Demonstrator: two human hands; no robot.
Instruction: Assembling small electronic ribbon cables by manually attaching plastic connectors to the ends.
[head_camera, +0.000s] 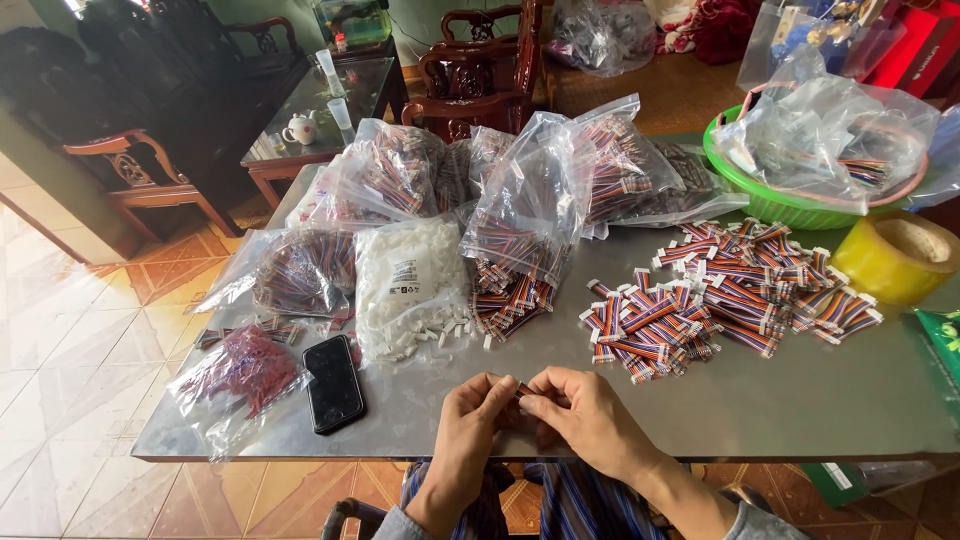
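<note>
Pinching 1 short ribbon cable between both sets of fingertips at the near table edge, left hand and right hand closed on its ends, long axis running left-right, loose cable pile farther off, up-right, nearer the right hand.

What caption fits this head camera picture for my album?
Two hands, left hand and right hand, pinch a small striped wire piece over a grey table.

Both the left hand and the right hand are bare, without rings or watch. Grey sleeve cuffs (barely in view) show below the metal table, above blue striped trousers.
</note>
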